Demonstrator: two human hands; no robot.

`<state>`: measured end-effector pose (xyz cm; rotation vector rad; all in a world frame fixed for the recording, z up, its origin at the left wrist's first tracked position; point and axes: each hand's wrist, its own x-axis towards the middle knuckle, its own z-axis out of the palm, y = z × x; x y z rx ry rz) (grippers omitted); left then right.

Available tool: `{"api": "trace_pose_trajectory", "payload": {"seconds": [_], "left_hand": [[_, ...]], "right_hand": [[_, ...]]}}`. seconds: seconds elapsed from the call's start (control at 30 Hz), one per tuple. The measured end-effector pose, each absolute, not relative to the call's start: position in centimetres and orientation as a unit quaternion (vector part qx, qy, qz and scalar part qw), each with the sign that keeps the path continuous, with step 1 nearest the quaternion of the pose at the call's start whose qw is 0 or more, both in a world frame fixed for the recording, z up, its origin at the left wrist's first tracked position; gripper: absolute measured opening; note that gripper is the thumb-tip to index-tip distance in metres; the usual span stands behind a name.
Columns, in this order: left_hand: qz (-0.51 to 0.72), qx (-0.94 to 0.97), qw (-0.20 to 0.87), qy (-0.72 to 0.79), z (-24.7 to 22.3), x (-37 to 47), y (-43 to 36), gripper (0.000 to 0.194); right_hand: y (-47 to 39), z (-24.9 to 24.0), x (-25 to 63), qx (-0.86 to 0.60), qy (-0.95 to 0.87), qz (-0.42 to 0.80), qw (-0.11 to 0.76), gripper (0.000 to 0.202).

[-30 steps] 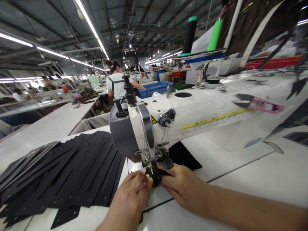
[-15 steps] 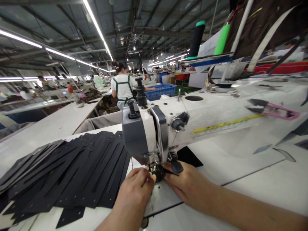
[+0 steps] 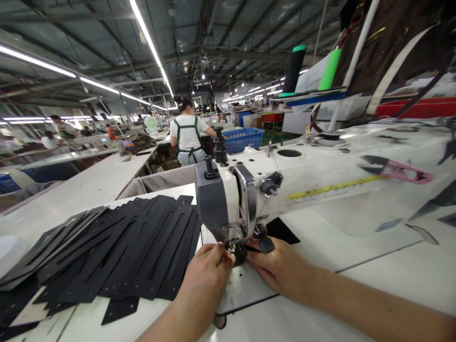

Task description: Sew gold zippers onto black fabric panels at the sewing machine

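A white and grey sewing machine stands in front of me, and both my hands work close around its presser foot. On the left of the foot, the fingers of my left hand are bent and pinched together. Whatever lies between those fingertips is too hidden to name. My right hand is on the other side, its fingers closed at a flat black piece that shows behind it. The fingertips of that hand are partly covered by the machine's parts. Left of the machine, cut black strips with slots lie in an overlapping pile.
Pink-handled thread snips and a yellow measuring tape lie on the machine arm. Black and green thread cones stand above. Beyond are a co-worker, a blue basket and a long white table.
My view has turned slightly, so the machine and the pile sit a little further right. Both hands keep their places by the presser foot.
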<state>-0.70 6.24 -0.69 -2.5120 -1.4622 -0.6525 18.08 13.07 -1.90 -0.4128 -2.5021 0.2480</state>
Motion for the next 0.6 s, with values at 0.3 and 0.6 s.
{"api": "trace_pose_trajectory", "payload": {"seconds": [0.3,0.6], "left_hand": [[-0.245,-0.841,0.103,-0.472,-1.7,-1.2,6.6,0.012],[-0.308,-0.825,0.087,-0.467,-1.3,-0.8,6.6,0.017]], "right_hand": [[13.1,-2.0,18.1,-0.157,-0.937,0.085,0.299,0.023],[12.9,-1.7,17.8,-0.153,-0.923,0.147,0.322,0.025]]}}
